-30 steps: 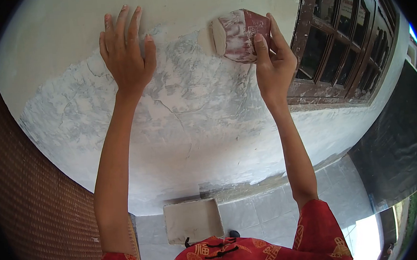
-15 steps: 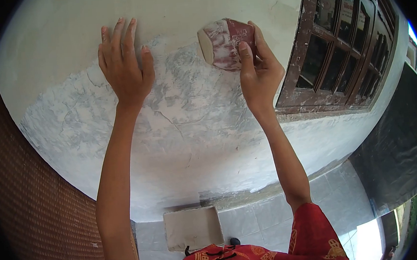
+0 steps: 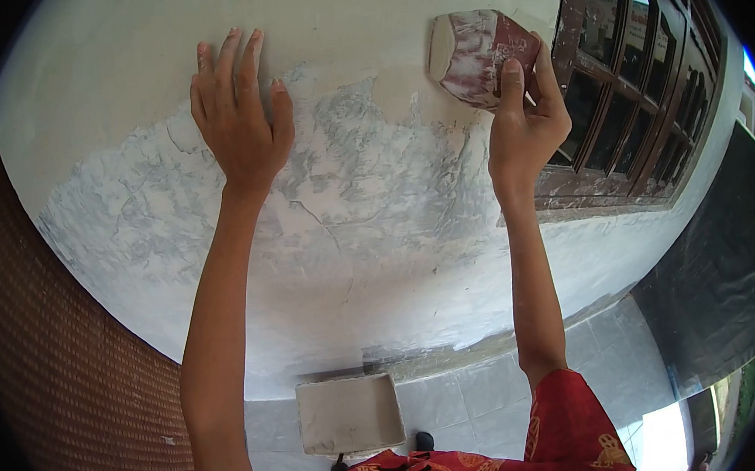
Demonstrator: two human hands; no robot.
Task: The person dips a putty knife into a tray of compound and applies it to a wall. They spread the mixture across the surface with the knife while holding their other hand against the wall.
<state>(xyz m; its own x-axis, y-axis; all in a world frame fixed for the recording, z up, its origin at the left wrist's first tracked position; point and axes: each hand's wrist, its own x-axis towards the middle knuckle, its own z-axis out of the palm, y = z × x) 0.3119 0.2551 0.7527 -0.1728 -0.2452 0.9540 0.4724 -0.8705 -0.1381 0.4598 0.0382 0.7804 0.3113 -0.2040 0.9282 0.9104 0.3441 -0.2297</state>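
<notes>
In the head view, my left hand (image 3: 242,114) lies against the wall (image 3: 346,159) with its fingers spread and nothing in it. My right hand (image 3: 528,129) grips a dark red putty scraper (image 3: 483,57) near the window, thumb on its face and fingers behind it. White smears cover much of the scraper, and a cream layer of putty runs along its left edge. Under both hands, the wall has a smooth cream coat above and a rough, patchy grey-white surface with cracks below.
A brown wooden window (image 3: 621,87) with glass panes borders the wall on the right. Below, a putty-stained rectangular tray (image 3: 350,412) is near my body above the grey tiled floor (image 3: 459,405). Woven matting (image 3: 80,361) hangs at the left, and a black sheet (image 3: 713,273) at the right.
My right hand has moved the scraper right and slightly up, towards the window frame, uncovering cream coating where it was. My left hand appears slightly further right, still spread on the wall.
</notes>
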